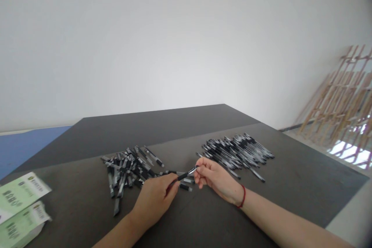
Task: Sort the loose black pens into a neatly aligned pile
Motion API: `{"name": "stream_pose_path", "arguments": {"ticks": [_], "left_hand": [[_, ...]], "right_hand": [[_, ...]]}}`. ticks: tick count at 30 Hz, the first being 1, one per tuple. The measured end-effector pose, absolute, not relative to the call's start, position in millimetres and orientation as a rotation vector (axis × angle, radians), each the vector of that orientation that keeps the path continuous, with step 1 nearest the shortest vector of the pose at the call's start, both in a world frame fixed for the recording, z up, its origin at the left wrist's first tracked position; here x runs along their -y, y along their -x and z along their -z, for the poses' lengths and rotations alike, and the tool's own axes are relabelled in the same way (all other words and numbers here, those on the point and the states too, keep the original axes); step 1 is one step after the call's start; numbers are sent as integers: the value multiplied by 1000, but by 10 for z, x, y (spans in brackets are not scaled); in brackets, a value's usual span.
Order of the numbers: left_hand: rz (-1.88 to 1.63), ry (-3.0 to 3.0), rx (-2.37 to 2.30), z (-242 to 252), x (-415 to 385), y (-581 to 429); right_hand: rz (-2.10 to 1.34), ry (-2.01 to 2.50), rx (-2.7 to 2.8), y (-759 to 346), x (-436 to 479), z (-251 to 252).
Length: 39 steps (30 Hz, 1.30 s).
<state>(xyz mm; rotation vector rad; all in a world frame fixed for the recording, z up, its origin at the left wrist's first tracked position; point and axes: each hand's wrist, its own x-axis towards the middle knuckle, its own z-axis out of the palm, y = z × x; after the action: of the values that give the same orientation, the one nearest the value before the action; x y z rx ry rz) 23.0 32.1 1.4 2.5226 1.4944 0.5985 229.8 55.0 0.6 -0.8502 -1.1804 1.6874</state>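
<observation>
Between my hands is a black-and-clear pen [183, 176], held slantwise above the table. My left hand [154, 199] is closed around one end of it. The thumb and forefinger of my right hand [216, 180] pinch the other end; a small dark piece shows at these fingertips, too small to make out. Beyond and left of my left hand lies a jumbled heap of pens [123, 170], with several loose ones near the held pen. Behind my right hand is a second pile of pens [235, 149], lying mostly in one direction.
The dark table [162, 124] reaches back toward a white wall [186, 38]. Green-and-white packets [20, 197] with printed writing lie at the near left edge. Wooden racks [345, 93] stand on the floor at the right, and a blue surface [26, 145] shows at the left.
</observation>
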Motion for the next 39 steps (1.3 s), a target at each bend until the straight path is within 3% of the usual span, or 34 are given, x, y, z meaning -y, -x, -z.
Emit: {"name": "stream_pose_path", "arguments": {"ticks": [11, 30, 39], "left_hand": [[-625, -2464, -1511, -7, -323, -227], [-661, -2541, -1359, 32, -319, -195], [-717, -2489, -1325, 27, -271, -312]], "right_hand": [[-1626, 860, 1145, -2365, -577, -9], [-1304, 1010, 1722, -2397, -486, 95], [-1514, 899, 1548, -2240, -470, 50]]}}
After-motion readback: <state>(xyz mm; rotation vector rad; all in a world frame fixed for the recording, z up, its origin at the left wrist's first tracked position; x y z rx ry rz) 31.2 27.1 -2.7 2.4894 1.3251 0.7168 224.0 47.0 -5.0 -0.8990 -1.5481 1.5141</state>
